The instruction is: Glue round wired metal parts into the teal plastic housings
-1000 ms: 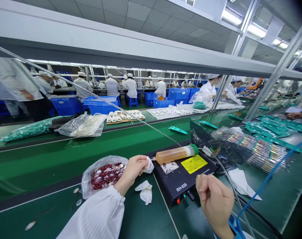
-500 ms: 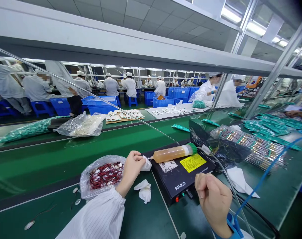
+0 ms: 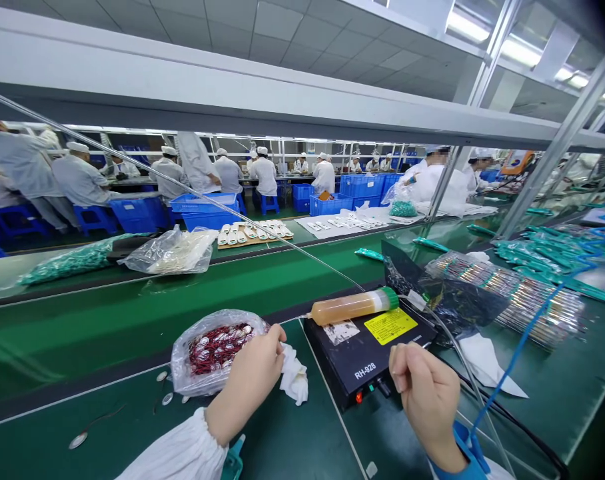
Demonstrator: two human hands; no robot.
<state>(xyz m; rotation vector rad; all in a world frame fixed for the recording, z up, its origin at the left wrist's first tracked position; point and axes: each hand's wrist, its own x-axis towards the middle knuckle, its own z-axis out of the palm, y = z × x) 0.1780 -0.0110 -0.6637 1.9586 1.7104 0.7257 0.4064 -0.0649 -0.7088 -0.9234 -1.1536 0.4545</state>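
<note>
My left hand (image 3: 255,363) is closed, its fingers at a crumpled white tissue (image 3: 295,380) over the green bench. Beside that hand lies a clear plastic bag (image 3: 182,360) full of small metal discs with red wires (image 3: 217,350). My right hand (image 3: 425,397) is curled into a fist before the black RH-928 box (image 3: 352,357); anything inside the fist is hidden. A syringe barrel of amber fluid (image 3: 350,308) with a green cap rests on the box, its thin nozzle pointing left. A blue band (image 3: 457,453) circles my right wrist.
A blue cord (image 3: 527,337) and a clear tube (image 3: 455,347) run past my right hand. Wire bundles (image 3: 537,300) and a black plastic bag (image 3: 447,293) lie right. Loose discs (image 3: 77,440) lie left; a teal object (image 3: 234,460) is below my left forearm. Co-workers sit beyond the green belt (image 3: 107,320).
My left hand has moved down from the syringe nozzle with the tissue, to where another tissue lay on the bench. The teal object has come into view. My right hand stays nearly still.
</note>
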